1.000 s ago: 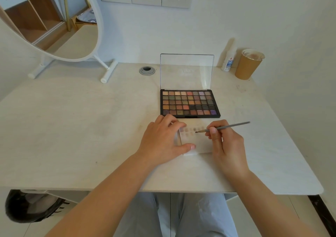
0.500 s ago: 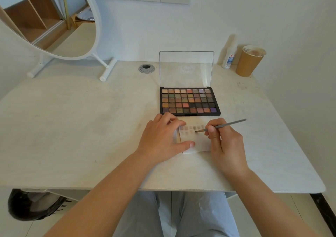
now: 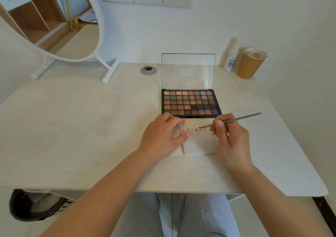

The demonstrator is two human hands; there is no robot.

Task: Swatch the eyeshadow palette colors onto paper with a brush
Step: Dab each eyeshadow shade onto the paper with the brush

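An open black eyeshadow palette (image 3: 190, 103) with several rows of colour pans lies mid-table, its clear lid upright behind it. In front of it is a small white paper pad (image 3: 199, 143) carrying a row of faint swatches along its top. My left hand (image 3: 161, 136) rests flat on the pad's left edge, fingers relaxed. My right hand (image 3: 231, 138) pinches a thin grey brush (image 3: 234, 120), whose dark tip sits at the right end of the swatch row.
A tilted oval mirror (image 3: 54, 24) on a white stand occupies the back left. A cable grommet (image 3: 148, 70), a small white bottle (image 3: 230, 58) and a brown paper cup (image 3: 251, 63) stand along the back wall. The table's front edge runs just above my lap.
The brush tip has lifted slightly up toward the top swatch row. My left thumb has slid a little up the pad. Both hands keep their grip and place.
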